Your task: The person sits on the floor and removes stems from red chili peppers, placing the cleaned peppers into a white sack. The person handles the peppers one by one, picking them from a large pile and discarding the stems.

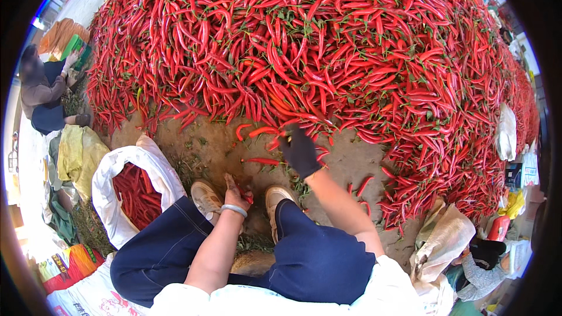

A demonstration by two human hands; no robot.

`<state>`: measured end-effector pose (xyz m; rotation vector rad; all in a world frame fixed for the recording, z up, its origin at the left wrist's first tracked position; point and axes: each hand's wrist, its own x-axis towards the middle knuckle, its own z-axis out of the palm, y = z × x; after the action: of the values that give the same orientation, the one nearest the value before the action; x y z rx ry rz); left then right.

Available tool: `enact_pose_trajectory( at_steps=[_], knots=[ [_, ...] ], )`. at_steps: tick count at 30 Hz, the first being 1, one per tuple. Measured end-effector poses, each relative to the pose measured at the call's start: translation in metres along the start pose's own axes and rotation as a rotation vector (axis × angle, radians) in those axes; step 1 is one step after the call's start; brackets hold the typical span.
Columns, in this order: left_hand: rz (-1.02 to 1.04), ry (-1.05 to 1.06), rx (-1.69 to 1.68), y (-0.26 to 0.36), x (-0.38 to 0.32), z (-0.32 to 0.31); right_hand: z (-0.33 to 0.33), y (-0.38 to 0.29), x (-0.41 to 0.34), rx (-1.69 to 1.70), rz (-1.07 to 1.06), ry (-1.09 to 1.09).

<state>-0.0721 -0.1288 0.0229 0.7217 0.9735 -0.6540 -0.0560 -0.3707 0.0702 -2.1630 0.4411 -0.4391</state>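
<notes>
A large heap of red chili peppers (272,52) with green stems fills the upper view. My right hand (300,150), in a dark glove, reaches to the heap's lower edge among a few loose peppers; its fingers are blurred, and whether they grip one is unclear. Between my knees, my bare left hand (237,194), with a pale bangle at the wrist, is closed on a red chili pepper (246,195). To the left of my knee stands an open white woven sack (105,184) with red chili peppers (137,197) inside.
One person sits at the far left beside a green crate (75,48); another is partly seen at the lower right. Crumpled yellow sacking (81,156) lies behind the white sack, and a beige sack (448,241) is at my right. Plant scraps and stray peppers dot the floor (210,140).
</notes>
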Motion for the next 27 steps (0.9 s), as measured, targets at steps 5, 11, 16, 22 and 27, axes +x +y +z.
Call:
enact_pose_trajectory(
  at_steps=[5,11,16,22,27],
  knots=[
    [0.063,0.103,0.286,0.000,0.027,-0.007,0.025,-0.059,-0.073,0.118,-0.305,-0.451],
    [0.101,-0.139,-0.055,0.062,0.021,-0.049,0.037,-0.042,-0.087,0.483,-0.103,-0.969],
    [0.103,-0.088,0.107,0.051,0.017,-0.054,0.048,0.020,-0.045,-0.586,-0.274,-0.443],
    [0.278,0.069,0.258,0.023,0.042,-0.036,0.036,-0.021,-0.061,-0.369,-0.266,-0.600],
    [0.400,-0.115,0.452,0.039,0.020,-0.004,0.036,-0.077,-0.102,-0.094,-0.676,-0.971]
  ],
)
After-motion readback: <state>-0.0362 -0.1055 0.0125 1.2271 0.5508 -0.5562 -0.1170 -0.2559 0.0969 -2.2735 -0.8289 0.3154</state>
